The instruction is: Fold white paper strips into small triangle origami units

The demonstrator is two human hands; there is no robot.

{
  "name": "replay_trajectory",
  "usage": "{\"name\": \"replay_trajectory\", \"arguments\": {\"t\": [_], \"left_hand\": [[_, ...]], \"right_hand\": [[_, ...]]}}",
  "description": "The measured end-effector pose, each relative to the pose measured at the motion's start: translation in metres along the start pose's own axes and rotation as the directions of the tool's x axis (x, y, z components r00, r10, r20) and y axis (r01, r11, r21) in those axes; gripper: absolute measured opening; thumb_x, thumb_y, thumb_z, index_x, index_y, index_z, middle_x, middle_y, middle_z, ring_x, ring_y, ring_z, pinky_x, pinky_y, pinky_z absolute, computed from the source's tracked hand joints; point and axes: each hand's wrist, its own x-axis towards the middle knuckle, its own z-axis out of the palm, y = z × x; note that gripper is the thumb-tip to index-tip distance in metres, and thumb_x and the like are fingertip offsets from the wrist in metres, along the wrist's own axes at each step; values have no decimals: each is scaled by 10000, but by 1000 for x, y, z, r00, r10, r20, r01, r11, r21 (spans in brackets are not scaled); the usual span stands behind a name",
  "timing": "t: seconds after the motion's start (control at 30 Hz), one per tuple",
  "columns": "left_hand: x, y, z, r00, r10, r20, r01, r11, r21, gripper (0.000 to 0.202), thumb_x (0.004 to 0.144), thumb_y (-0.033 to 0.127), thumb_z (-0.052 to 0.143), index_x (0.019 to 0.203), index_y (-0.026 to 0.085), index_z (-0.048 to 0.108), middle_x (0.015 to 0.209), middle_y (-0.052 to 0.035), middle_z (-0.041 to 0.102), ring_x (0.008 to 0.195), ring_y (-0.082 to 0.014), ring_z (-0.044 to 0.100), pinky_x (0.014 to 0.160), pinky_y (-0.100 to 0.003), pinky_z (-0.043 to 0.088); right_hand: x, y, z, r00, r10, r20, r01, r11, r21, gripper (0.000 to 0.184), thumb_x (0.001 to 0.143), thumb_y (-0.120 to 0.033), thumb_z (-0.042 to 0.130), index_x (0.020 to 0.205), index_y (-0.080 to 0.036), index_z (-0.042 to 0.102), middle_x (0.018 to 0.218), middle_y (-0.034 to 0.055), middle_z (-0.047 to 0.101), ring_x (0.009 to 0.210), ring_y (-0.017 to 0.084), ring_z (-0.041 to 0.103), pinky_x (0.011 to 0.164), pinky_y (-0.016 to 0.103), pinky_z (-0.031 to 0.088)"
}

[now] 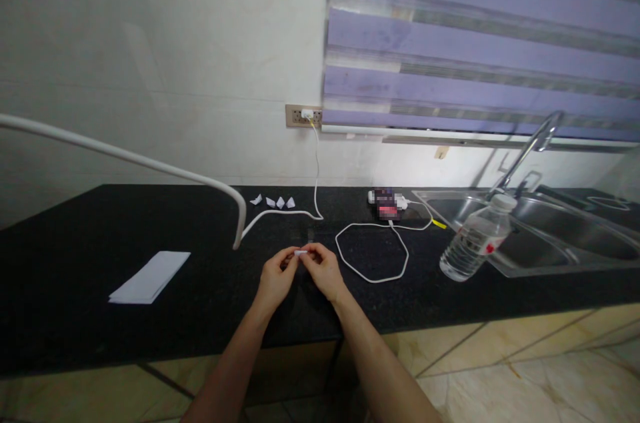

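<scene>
Between my two hands is a small piece of white paper [300,253], pinched at the fingertips just above the black counter. My left hand [277,274] grips it from the left, thumb and fingers closed. From the other side my right hand [323,269] holds it the same way; most of the paper is hidden by the fingers. Several small folded white paper pieces [281,202] lie in a row farther back. A stack of flat white paper strips [150,277] rests on the counter to the left of my hands.
A white cable [373,281] loops over the black counter [220,316] to a phone [387,204]. Another white cord [150,161] crosses at left. A water bottle [473,243] stands by the steel sink [525,271] and faucet [525,153]. A charger [307,114] sits in the wall outlet.
</scene>
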Motion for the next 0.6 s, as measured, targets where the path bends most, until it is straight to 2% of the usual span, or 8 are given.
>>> {"name": "replay_trajectory", "arguments": {"t": [0.17, 0.37, 0.5, 0.6], "left_hand": [[0, 4, -1, 1000, 3, -19, -2, 999, 47, 158, 635, 292, 600, 748, 198, 658, 765, -33, 651, 733, -178, 575, 724, -266, 433], [-1, 7, -2, 998, 3, -58, 3, 996, 87, 143, 634, 300, 597, 716, 199, 657, 716, -20, 645, 674, -163, 565, 675, -250, 428], [-2, 4, -2, 995, 92, -32, -86, 985, 149, 108, 652, 282, 575, 651, 201, 646, 678, -14, 626, 667, -155, 552, 663, -237, 413], [-1, 2, 0, 992, 116, -58, -106, 984, 145, 100, 651, 276, 572, 642, 207, 645, 677, -17, 621, 679, -162, 547, 680, -244, 407]], "right_hand": [[0, -1, -1, 1000, 17, -3, -17, 999, -47, 150, 720, -296, 534, 765, -166, 593, 658, -6, 543, 592, 109, 481, 552, 212, 389], [-1, -4, -2, 1000, -19, 6, 19, 996, -85, 148, 736, -293, 501, 718, -168, 579, 654, -8, 534, 601, 111, 472, 566, 216, 383], [-2, -1, 0, 999, -28, 44, 33, 993, -117, 131, 734, -283, 505, 707, -169, 564, 624, -19, 509, 565, 103, 443, 546, 213, 369], [-2, 0, 2, 999, -46, 10, 47, 988, -148, 141, 734, -290, 509, 689, -171, 568, 621, -17, 512, 568, 104, 446, 549, 212, 368]]}}
